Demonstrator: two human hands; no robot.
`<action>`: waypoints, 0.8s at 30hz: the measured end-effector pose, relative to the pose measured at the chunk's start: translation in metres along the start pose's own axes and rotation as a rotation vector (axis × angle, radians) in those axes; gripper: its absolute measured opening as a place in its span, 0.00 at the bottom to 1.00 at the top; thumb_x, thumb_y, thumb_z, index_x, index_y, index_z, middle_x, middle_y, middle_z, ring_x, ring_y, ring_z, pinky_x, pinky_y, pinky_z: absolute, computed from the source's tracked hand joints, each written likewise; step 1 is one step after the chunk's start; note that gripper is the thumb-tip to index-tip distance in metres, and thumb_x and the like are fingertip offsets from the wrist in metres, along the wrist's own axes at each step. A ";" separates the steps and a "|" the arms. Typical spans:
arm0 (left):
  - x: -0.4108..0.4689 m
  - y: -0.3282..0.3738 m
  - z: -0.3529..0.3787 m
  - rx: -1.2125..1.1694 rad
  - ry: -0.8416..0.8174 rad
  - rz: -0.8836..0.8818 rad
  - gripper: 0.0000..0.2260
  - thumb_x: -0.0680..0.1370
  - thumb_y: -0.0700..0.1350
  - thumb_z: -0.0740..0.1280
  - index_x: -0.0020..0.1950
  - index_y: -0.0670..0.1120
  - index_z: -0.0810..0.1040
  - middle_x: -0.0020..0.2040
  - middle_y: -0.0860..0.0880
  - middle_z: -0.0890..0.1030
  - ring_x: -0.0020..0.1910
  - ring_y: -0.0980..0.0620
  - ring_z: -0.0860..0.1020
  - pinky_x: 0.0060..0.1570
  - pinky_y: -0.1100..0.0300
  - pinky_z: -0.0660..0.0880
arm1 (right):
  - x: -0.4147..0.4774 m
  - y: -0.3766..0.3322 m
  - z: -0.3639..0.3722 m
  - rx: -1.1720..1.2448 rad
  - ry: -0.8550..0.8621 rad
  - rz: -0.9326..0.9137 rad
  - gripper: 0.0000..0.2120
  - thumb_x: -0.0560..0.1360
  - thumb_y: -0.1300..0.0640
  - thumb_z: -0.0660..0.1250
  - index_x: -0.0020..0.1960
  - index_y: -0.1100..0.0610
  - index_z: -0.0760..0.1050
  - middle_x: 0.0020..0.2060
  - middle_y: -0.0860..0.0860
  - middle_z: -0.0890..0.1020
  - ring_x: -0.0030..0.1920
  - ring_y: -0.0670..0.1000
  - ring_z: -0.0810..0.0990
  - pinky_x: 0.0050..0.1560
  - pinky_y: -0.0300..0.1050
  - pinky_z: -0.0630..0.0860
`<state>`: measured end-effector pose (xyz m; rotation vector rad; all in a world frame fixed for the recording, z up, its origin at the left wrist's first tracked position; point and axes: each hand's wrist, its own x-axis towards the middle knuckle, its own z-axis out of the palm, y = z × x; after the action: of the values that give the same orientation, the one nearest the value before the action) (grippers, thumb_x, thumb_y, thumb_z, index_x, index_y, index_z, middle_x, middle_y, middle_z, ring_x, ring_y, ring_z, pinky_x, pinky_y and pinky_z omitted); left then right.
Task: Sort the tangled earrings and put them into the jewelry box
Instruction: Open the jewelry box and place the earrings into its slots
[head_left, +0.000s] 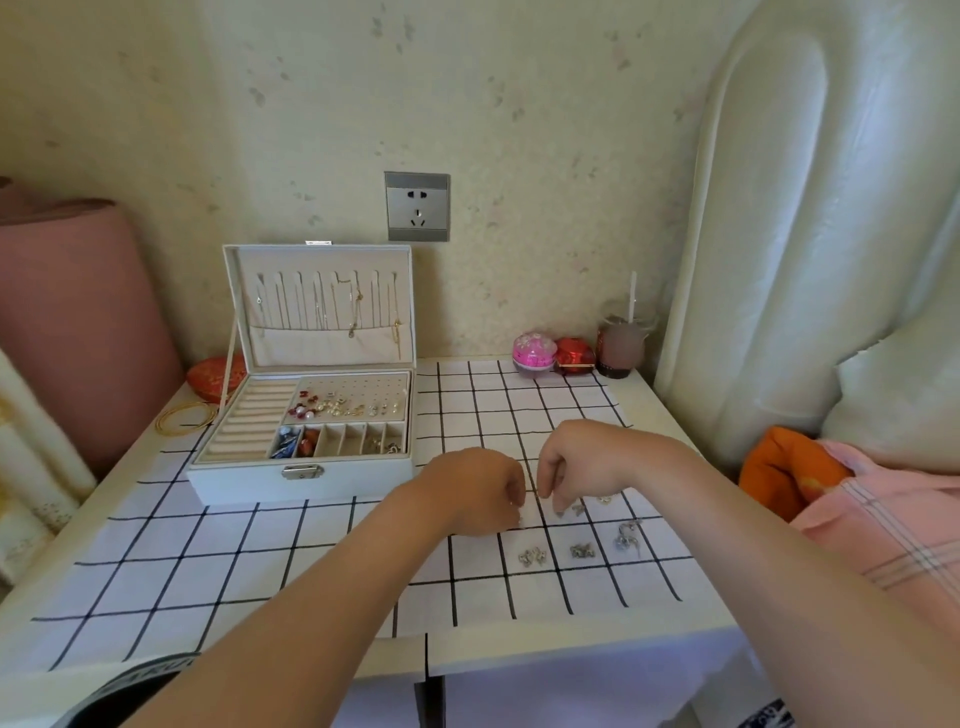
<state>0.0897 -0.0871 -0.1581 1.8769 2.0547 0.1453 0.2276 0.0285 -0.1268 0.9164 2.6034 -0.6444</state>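
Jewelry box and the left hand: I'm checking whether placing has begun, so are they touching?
Apart. The head view shows bare checked cloth between the jewelry box and the left hand.

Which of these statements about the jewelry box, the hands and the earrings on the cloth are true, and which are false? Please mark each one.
1. The jewelry box stands open on the table. True.
2. Both hands, the left hand and the right hand, are inside the box. False: they meet over the checked cloth, right of the box.
3. Loose earrings lie on the cloth near the hands. True.
4. The wall socket has a plug in it. False: nothing is plugged in.
5. Necklaces hang inside the lid. True.
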 end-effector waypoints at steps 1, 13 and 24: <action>0.001 0.005 -0.001 -0.017 0.019 0.026 0.09 0.74 0.50 0.66 0.53 0.57 0.79 0.51 0.58 0.80 0.52 0.54 0.77 0.50 0.57 0.76 | -0.004 0.005 -0.003 0.000 0.002 0.016 0.09 0.69 0.57 0.78 0.41 0.44 0.83 0.39 0.38 0.81 0.41 0.40 0.79 0.37 0.34 0.71; 0.021 0.069 0.024 0.014 0.101 0.269 0.12 0.75 0.54 0.69 0.56 0.56 0.83 0.49 0.55 0.82 0.50 0.53 0.77 0.48 0.58 0.74 | -0.034 0.048 -0.003 -0.176 -0.092 0.172 0.11 0.71 0.59 0.77 0.40 0.47 0.77 0.43 0.51 0.84 0.37 0.48 0.80 0.35 0.38 0.73; 0.032 0.082 0.044 0.044 0.207 0.296 0.08 0.75 0.54 0.70 0.50 0.55 0.85 0.47 0.55 0.83 0.47 0.53 0.78 0.47 0.57 0.72 | -0.026 0.060 -0.007 -0.073 -0.020 0.178 0.10 0.75 0.62 0.69 0.48 0.49 0.84 0.38 0.55 0.84 0.38 0.56 0.84 0.30 0.40 0.76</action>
<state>0.1799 -0.0533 -0.1795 2.2692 1.9047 0.3854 0.2854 0.0605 -0.1286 1.0965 2.4736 -0.5058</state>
